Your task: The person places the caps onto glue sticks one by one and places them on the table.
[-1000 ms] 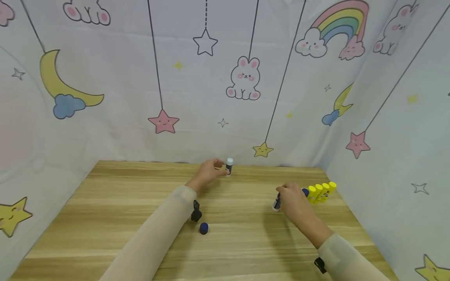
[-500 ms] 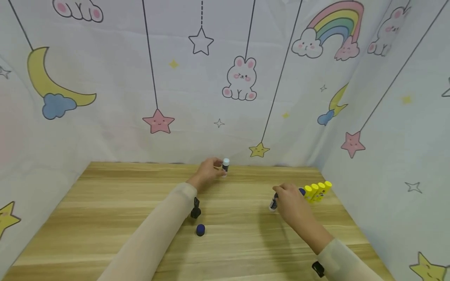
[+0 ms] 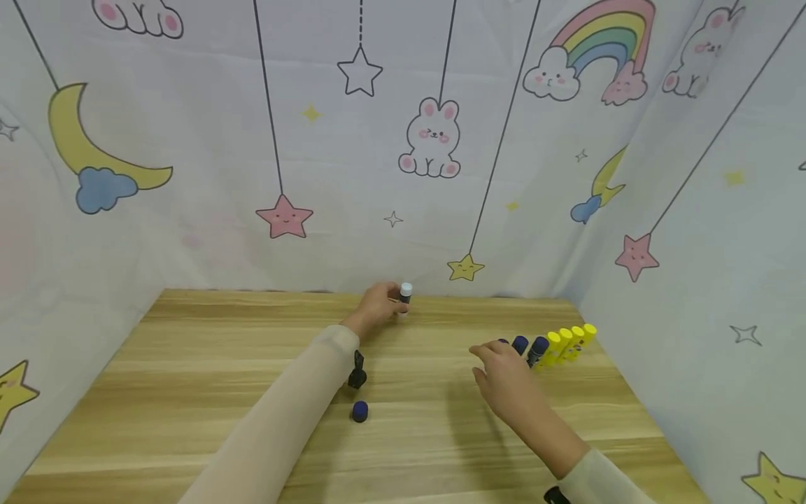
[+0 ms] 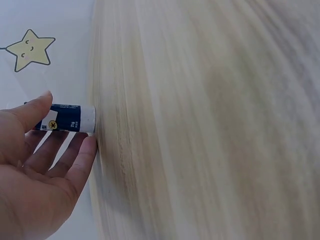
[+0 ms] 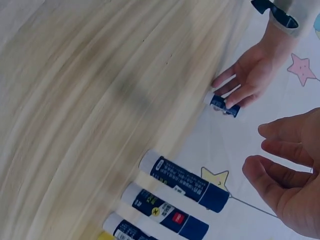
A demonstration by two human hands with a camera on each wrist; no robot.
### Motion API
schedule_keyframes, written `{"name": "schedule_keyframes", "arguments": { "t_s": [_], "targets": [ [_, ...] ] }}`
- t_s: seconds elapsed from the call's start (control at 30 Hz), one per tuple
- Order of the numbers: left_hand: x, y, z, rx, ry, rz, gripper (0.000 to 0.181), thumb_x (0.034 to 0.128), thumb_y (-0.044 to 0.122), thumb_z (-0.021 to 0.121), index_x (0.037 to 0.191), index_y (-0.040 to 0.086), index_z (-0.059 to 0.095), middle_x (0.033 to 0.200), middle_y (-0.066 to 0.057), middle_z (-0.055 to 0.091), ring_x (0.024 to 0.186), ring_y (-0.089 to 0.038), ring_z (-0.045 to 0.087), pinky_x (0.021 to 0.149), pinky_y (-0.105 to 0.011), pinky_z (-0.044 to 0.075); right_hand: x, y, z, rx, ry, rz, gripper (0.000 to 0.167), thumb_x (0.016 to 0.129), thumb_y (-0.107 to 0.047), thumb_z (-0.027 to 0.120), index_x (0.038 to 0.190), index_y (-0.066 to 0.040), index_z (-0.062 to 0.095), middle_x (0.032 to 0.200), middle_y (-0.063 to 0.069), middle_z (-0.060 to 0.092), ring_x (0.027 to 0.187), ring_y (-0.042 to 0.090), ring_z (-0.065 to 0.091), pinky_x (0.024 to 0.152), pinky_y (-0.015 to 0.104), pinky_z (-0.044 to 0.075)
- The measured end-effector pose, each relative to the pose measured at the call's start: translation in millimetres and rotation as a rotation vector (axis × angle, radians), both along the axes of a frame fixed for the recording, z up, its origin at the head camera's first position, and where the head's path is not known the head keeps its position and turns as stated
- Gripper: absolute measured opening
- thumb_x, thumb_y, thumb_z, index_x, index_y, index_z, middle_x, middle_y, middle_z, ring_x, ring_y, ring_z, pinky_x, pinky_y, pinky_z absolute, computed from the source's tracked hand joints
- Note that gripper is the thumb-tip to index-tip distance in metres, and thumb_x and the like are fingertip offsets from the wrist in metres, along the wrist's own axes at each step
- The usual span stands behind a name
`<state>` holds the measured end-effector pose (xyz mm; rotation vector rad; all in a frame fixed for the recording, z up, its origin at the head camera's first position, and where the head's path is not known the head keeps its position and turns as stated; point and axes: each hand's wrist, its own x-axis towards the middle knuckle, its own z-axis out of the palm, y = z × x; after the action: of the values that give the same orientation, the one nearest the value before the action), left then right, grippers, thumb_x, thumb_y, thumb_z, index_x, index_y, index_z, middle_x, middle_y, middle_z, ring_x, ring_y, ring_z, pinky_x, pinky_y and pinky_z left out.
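At the back of the table, my left hand [image 3: 380,302] pinches an upright glue stick [image 4: 67,117] between thumb and fingers. That stick has a navy body, a white base and a pale top [image 3: 406,288]. My right hand [image 3: 504,374] hovers by a row of navy-capped glue sticks [image 3: 538,350], its fingers loosely bent and holding nothing. In the right wrist view that hand is apart from the nearest navy glue stick [image 5: 185,181], and a second one [image 5: 165,212] stands beside it. In the head view my right hand partly hides these sticks.
Several yellow tubes [image 3: 569,343] continue the row toward the right edge of the wooden table [image 3: 220,371]. A small navy cap [image 3: 360,411] stands near the middle front. Behind the table hangs a patterned white cloth [image 3: 352,161].
My right hand has let go of a navy glue stick at the end of the row and drawn slightly left and toward me. My left hand stays at its glue stick.
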<state>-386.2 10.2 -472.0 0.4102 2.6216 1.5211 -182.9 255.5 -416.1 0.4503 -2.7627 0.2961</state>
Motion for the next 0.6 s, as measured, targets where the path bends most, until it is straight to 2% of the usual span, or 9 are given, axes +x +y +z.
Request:
{"name": "schedule_keyframes", "arguments": {
  "t_s": [0.23, 0.4, 0.6],
  "targets": [
    [-1.9, 1.0, -1.1, -0.003, -0.015, -0.004, 0.035, 0.095, 0.013, 0.073, 0.127, 0.002, 0.063, 0.123, -0.013, 0.07, 0.116, -0.028, 0.064, 0.101, -0.042, 0.052, 1.6, -13, -4.1, -0.029, -0.005, -0.015, 0.034, 0.09, -0.015, 0.079, 0.122, -0.007, 0.071, 0.119, 0.011, 0.069, 0.11, 0.031, 0.065, 0.09, 0.045, 0.058],
    [3.9, -0.2, 0.6, 0.013, -0.026, -0.013, 0.033, 0.0958, 0.013, 0.072, 0.126, 0.002, 0.065, 0.123, -0.013, 0.07, 0.114, -0.027, 0.066, 0.095, -0.039, 0.056, 3.4, -22, -5.1, -0.054, -0.038, -0.042, 0.037, 0.092, -0.028, 0.077, 0.123, -0.01, 0.071, 0.122, 0.011, 0.068, 0.112, 0.03, 0.065, 0.089, 0.046, 0.058],
    [9.0, -0.1, 1.0, 0.042, -0.02, 0.018, 0.032, 0.0949, 0.015, 0.073, 0.124, 0.004, 0.066, 0.121, -0.012, 0.071, 0.114, -0.027, 0.066, 0.092, -0.039, 0.056, 4.8, -30, -8.5, -0.087, -0.078, -0.056, 0.042, 0.092, -0.036, 0.076, 0.125, -0.011, 0.07, 0.124, 0.011, 0.068, 0.117, 0.031, 0.064, 0.094, 0.048, 0.056]
  ]
}}
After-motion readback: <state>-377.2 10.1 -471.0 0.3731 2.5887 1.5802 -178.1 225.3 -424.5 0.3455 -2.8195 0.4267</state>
